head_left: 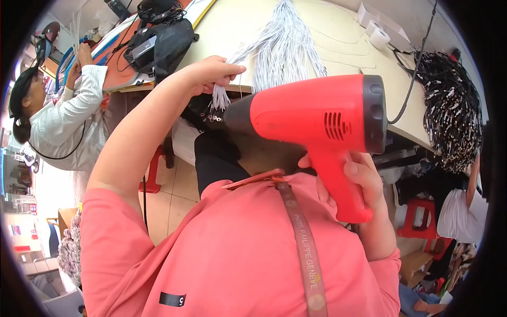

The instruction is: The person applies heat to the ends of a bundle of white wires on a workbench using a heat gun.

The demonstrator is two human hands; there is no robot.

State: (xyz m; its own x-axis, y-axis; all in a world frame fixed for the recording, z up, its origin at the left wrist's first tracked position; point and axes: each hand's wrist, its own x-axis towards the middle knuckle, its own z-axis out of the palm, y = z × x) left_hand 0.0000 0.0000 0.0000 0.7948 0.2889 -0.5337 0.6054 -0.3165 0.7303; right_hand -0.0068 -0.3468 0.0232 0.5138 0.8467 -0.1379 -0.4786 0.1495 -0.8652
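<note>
Plainly, the right hand (364,179) is wrapped round the grip of a red heat gun (311,108), its dark nozzle (240,113) near the left hand (216,74), which pinches white wires (221,98) dangling beneath it. Should it blow hot, an upward tilt could scorch those fingers; a slack pinch could scatter strands. Beyond the left hand, the wire pile (285,47) on the surface (227,26) could snag.

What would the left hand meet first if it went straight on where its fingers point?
Beyond the wire bunch it holds, the left hand would probably meet the spread of white wires on the table, just to its right. Depth is unclear here, so it might pass above them.
</note>
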